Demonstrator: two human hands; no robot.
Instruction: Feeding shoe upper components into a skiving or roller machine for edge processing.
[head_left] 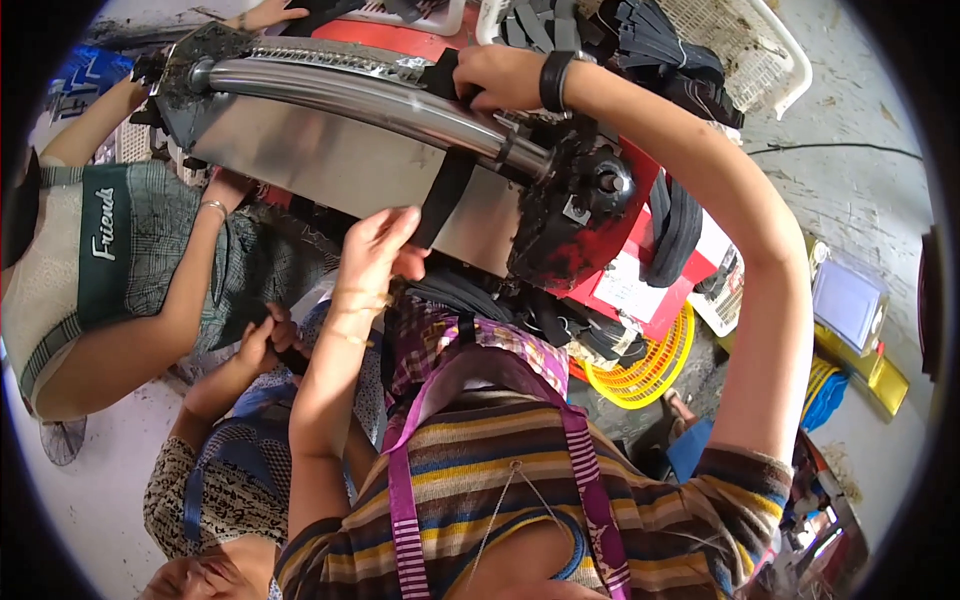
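Observation:
A wide black strap (447, 198) hangs over the metal plate (310, 150) of a machine and passes under its shiny steel roller (370, 100). My left hand (378, 248) has its fingers closed at the strap's near end. Beyond the roller, my right hand (500, 78) is curled, its fingertips on a black strap piece (440, 75) on the far side. Whether both pieces are one strap is hidden by the roller. The strap crosses the plate toward its right side.
The machine's red, grimy end housing (580, 210) stands right of the plate. White baskets of black straps (650, 40) lie beyond it. A yellow round basket (650, 365) is low on the right. Two co-workers sit at left, one with a hand (125, 95) at the machine's far left end.

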